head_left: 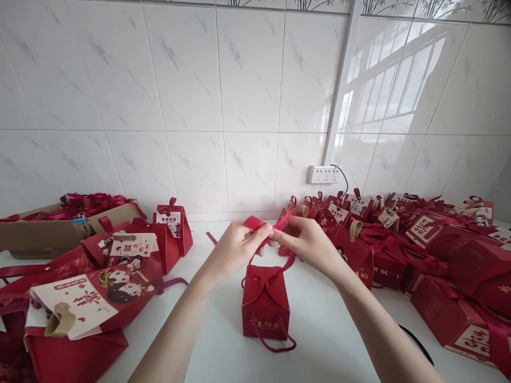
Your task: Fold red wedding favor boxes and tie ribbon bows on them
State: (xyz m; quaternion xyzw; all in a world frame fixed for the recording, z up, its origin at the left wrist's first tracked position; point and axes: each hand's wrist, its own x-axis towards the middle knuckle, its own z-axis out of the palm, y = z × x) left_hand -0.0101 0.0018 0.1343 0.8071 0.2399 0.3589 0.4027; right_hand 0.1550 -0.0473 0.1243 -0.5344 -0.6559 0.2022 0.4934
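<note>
A small red gift box (265, 306) with rounded top flaps and a dark red cord handle (275, 348) stands upright on the white table. From its top rises a red ribbon (290, 261), looped between my hands just above the box. My left hand (247, 239) pinches one part of the ribbon between thumb and fingers. Close beside it, my right hand (305, 234) pinches another part, the fingertips of both hands meeting where the ribbon crosses. The crossing itself is partly hidden by my fingers.
Several red gift boxes and bags (131, 276) lie on the left, near a brown cardboard box (43, 236) with ribbons inside. More red boxes (431, 255) are heaped on the right. A power strip (327, 174) is on the tiled wall (191, 106).
</note>
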